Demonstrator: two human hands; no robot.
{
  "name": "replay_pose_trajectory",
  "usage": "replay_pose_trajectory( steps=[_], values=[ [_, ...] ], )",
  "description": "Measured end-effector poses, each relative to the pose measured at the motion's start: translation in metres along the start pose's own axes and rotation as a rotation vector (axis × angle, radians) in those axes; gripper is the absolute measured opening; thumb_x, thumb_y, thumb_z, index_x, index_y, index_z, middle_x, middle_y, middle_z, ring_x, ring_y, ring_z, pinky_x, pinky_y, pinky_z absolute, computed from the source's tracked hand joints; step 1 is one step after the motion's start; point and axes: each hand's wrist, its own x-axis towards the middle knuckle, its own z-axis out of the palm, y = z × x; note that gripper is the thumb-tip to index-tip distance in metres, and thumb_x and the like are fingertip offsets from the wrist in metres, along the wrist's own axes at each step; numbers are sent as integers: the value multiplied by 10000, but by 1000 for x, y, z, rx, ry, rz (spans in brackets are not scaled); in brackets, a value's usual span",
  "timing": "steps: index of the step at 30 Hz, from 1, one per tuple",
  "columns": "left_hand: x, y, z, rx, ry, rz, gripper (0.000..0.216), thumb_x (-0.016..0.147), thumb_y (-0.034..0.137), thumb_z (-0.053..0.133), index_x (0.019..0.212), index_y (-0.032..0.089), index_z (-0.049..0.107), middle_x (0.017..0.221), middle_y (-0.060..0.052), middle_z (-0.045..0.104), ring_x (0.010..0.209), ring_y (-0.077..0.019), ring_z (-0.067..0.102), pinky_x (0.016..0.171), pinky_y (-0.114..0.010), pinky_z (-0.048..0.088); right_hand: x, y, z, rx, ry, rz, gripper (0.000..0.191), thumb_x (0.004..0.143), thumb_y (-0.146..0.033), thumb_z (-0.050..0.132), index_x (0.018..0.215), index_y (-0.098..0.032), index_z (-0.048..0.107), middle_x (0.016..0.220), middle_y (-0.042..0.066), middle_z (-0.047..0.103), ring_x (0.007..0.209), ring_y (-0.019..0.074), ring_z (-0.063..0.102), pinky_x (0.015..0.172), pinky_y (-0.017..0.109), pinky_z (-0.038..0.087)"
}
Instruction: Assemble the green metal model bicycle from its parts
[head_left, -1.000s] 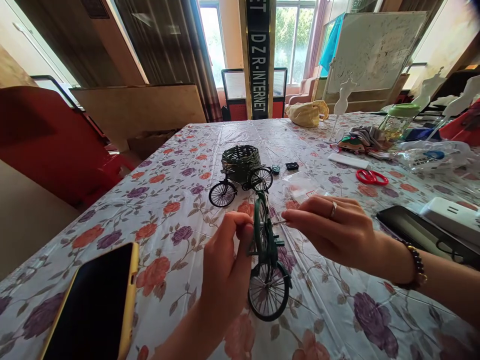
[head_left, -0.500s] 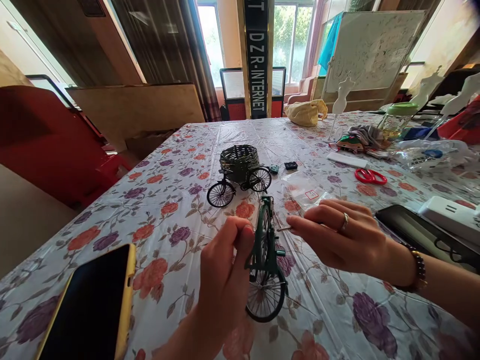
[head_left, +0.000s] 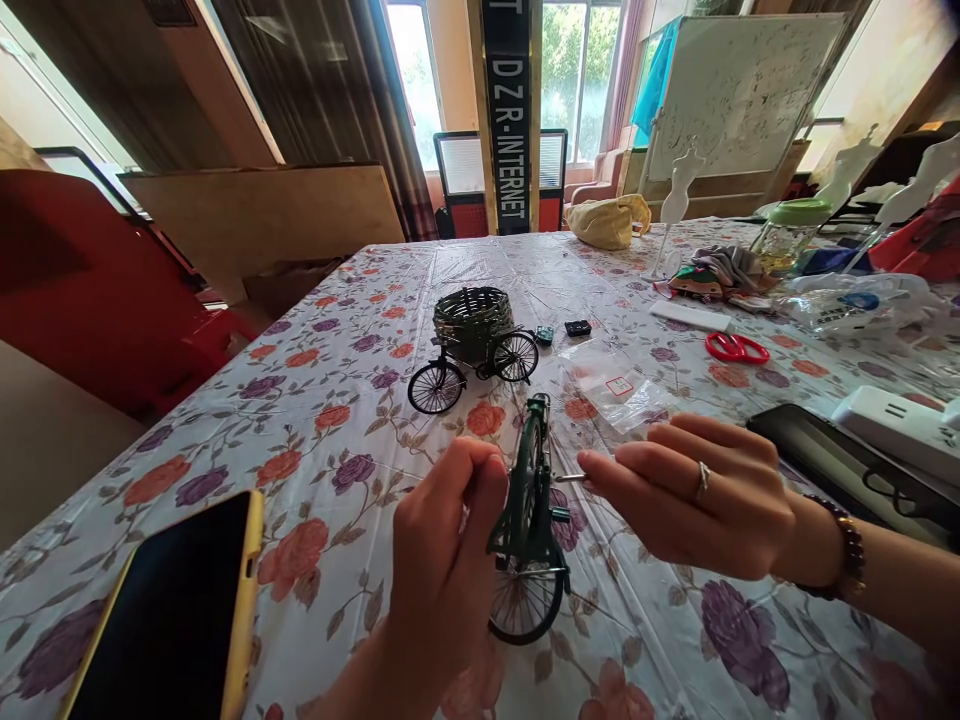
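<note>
My left hand (head_left: 450, 545) is closed, thumb and fingers pinching a dark green model bicycle (head_left: 531, 535) from its left side. The bicycle stands upright, its near wheel toward me and part of its frame hidden by the hand. From the right, my right hand (head_left: 694, 495) grips a small screwdriver (head_left: 571, 478), of which only the thin silver shaft shows. Its tip points at the bicycle's right side near the far wheel; whether it touches I cannot tell.
Beyond stands a black model bicycle (head_left: 474, 372) before a dark woven basket (head_left: 472, 322). Small dark pieces (head_left: 577, 328), a clear plastic bag (head_left: 611, 385) and red scissors (head_left: 736, 348) lie to the right. A yellow-cased phone (head_left: 161, 610) is at left, a power strip (head_left: 896, 425) at right.
My right hand has shifted slightly down and turned, with its fingers more curled and more of the shaft showing. The left hand still holds the bicycle; the view has shifted a little.
</note>
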Motion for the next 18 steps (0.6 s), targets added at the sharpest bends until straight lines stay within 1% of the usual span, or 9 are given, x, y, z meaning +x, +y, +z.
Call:
replay_pose_trajectory(
  steps=[4,9,12,15,18],
  values=[
    [0,0,0,3,4,2,150,846,228,392,708,199,445,548,45,365,481,-81,309,440,-204,272,0,0,0,0,16,-17,95,732,-115,595,824,-102,609,578,-15,562,472,64,457,429,234,362],
    [0,1,0,-7,-21,31,104,784,133,405,721,200,454,554,43,383,486,-87,325,437,-198,280,0,-4,-3,-11,5,-28,100,744,-122,577,830,-92,617,561,-15,537,474,74,463,417,252,340],
    [1,3,-1,27,-24,62,128,760,92,395,730,204,450,557,47,395,482,-86,336,450,-198,294,0,-7,-6,-14,-17,-12,103,753,-132,568,839,-91,608,558,-16,537,472,76,457,409,259,330],
    [2,4,0,57,-23,103,166,740,53,381,735,209,436,569,51,406,487,-86,352,455,-196,301,0,-10,-6,2,-37,8,105,756,-143,570,845,-94,595,547,-24,524,464,70,427,422,255,351],
    [2,3,2,66,-34,133,185,742,34,372,733,211,424,588,50,409,500,-86,368,469,-198,310,0,-9,-5,42,-43,27,132,747,-158,587,847,-72,584,549,-17,513,459,73,395,411,261,349]
  ],
)
